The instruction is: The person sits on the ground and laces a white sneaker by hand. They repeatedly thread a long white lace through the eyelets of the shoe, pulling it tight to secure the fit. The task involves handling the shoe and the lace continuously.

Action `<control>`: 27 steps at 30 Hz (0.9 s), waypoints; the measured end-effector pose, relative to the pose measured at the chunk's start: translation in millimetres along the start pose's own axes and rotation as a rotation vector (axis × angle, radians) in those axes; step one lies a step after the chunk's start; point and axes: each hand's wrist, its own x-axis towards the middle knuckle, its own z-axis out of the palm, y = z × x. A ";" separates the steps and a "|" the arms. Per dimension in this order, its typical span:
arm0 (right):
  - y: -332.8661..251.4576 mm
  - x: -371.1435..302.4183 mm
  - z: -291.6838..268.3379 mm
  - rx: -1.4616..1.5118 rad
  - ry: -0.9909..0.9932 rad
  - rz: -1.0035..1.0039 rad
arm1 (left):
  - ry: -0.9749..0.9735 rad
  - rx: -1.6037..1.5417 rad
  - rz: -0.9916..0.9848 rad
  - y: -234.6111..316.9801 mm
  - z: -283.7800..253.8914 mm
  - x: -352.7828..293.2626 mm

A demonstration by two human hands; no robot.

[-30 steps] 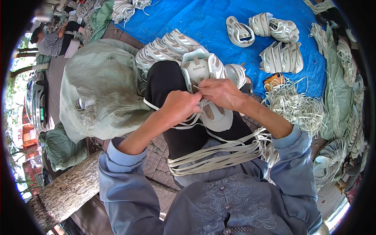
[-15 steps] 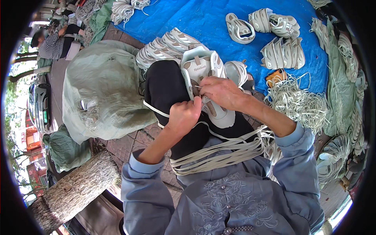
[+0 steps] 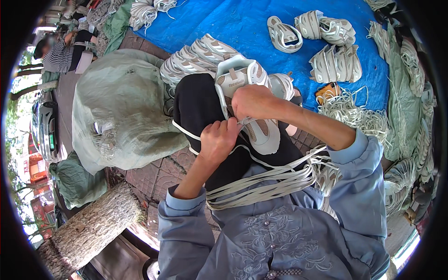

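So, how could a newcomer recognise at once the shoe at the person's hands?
Below the big blue sheet are the person's black trouser legs. On them rests a white and tan shoe, toe toward the body, the right hand over it and the left hand at its edge. Unlike the packed shoes above-left, this one has the hands on it.

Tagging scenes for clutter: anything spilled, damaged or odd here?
Two things. The white lace heap by the blue tarp's lower-right edge is badly tangled, unlike the roughly parallel strands across the lap. The pale sack at left may be torn: something whitish shows through its side.
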 end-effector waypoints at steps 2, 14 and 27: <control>-1.8 2.8 0.0 -0.105 -0.020 -0.043 | 0.023 0.027 0.001 -0.7 1.2 -0.1; 13.3 11.9 7.8 0.001 0.016 -0.145 | 0.012 0.007 -0.029 -3.2 -1.4 3.5; 9.4 -1.7 1.2 -0.099 -0.022 -0.136 | -0.104 0.084 -0.032 2.5 3.3 1.0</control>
